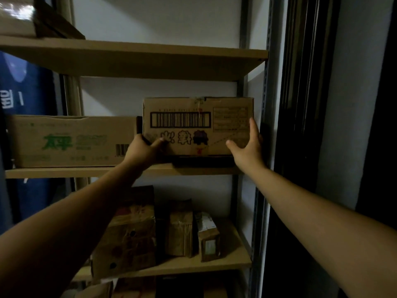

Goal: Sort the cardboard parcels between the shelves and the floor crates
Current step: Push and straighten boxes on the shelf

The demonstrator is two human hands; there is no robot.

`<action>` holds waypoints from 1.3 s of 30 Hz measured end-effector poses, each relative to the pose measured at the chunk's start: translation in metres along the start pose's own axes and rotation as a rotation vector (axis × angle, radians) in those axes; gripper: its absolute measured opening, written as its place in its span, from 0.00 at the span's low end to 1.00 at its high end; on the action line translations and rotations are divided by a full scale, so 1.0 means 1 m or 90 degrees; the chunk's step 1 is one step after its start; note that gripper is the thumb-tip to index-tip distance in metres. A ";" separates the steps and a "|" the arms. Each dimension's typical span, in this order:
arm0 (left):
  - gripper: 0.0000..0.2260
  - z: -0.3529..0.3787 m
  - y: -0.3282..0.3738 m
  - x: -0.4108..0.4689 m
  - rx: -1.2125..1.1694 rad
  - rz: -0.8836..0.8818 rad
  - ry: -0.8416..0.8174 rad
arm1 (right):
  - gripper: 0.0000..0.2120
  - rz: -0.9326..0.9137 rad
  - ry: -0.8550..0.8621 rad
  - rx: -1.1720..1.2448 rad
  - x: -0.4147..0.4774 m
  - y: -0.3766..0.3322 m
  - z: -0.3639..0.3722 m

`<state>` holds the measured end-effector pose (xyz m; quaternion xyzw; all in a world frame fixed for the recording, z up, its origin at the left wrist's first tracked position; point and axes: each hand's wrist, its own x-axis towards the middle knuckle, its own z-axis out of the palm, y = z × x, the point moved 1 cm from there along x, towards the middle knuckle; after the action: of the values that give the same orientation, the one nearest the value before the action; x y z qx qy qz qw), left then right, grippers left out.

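Brown rectangular cardboard parcel (193, 117) with printed barcode stands at the right end of the tan middle shelf (64, 172). The left hand (146, 149) grips its lower left corner; the right hand (247, 145) lies spread flat against its right edge. Judged stiff-walled and fairly light; support it at opposite lower corners.

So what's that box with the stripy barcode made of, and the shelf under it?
The box looks like plain brown cardboard, matte, with ink printed straight on it and a scuffed top edge. The shelf seems to be pale wood or laminated board, smooth and flat; the dim light leaves that open.
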<state>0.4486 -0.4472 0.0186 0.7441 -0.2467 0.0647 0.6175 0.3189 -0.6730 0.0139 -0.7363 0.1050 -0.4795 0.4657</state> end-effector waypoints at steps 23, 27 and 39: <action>0.30 -0.027 0.120 -0.038 -0.142 0.277 0.201 | 0.39 -0.183 0.155 0.127 0.011 -0.101 -0.017; 0.28 -0.029 0.123 -0.028 -0.099 0.257 0.199 | 0.39 -0.156 0.103 0.146 0.024 -0.104 -0.019; 0.27 -0.011 0.058 0.019 -0.097 0.025 0.043 | 0.48 -0.026 0.024 0.070 0.041 -0.048 0.002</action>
<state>0.4416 -0.4490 0.0804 0.6874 -0.2447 0.0828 0.6788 0.3276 -0.6708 0.0762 -0.7025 0.0719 -0.5075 0.4937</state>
